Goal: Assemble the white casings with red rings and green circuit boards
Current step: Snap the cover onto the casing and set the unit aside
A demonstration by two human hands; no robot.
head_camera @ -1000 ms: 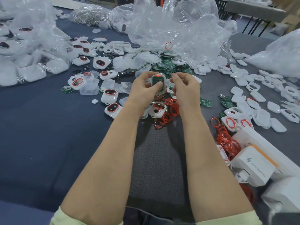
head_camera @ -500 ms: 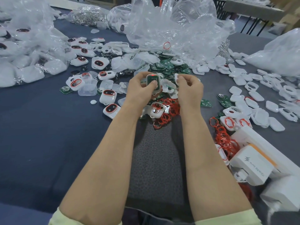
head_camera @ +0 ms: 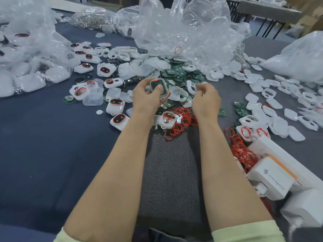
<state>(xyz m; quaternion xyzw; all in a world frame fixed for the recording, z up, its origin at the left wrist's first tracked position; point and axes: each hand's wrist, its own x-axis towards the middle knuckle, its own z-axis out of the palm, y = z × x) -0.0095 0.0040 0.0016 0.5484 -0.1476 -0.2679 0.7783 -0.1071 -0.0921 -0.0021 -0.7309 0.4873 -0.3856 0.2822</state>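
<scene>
Hands apart | left hand grips white casing above table, thumb pressing green board inside | right hand beside it, fingers curled, contents unclear | red rings heaped beneath

White casing, green board, red rings, navy cloth

Right hand: off the white casing, where its fingers lay a second ago; now apart to the right, fingers curled just beside a loose white frame; whether it grips that frame, unclear
Left hand: now holds the casing alone, thumb shifted onto the green circuit board seated in it
</scene>
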